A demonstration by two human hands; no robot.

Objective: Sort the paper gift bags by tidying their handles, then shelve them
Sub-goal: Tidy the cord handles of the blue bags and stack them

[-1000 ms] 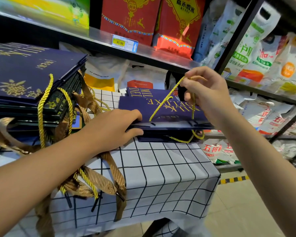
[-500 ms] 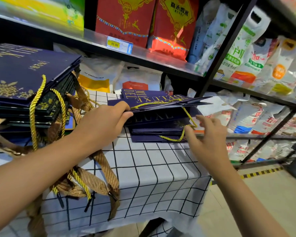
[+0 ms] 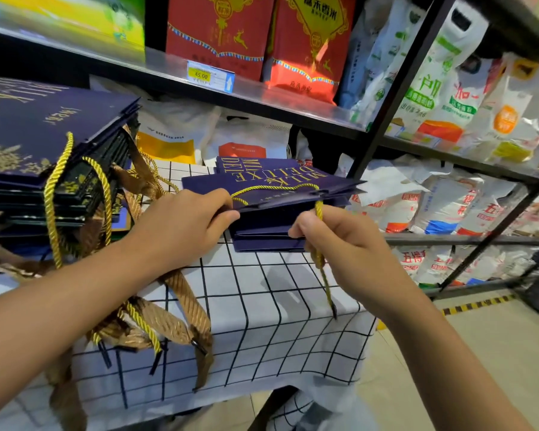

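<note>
1. Two stacks of navy gift bags are lying on the checked tablecloth (image 3: 262, 306).
2. The left hand (image 3: 181, 225) is pinching the top bag (image 3: 280, 188) of the small stack.
3. The right hand (image 3: 343, 244) is gripping one gold cord handle (image 3: 319, 213).

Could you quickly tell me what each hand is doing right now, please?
Left hand: grips the edge of the top navy gift bag.
Right hand: pinches the bag's gold cord handle.

The gold cord handle (image 3: 318, 213), untouched half a second ago, is now pinched by the right hand (image 3: 339, 244) below the top navy bag (image 3: 271, 188).
</note>
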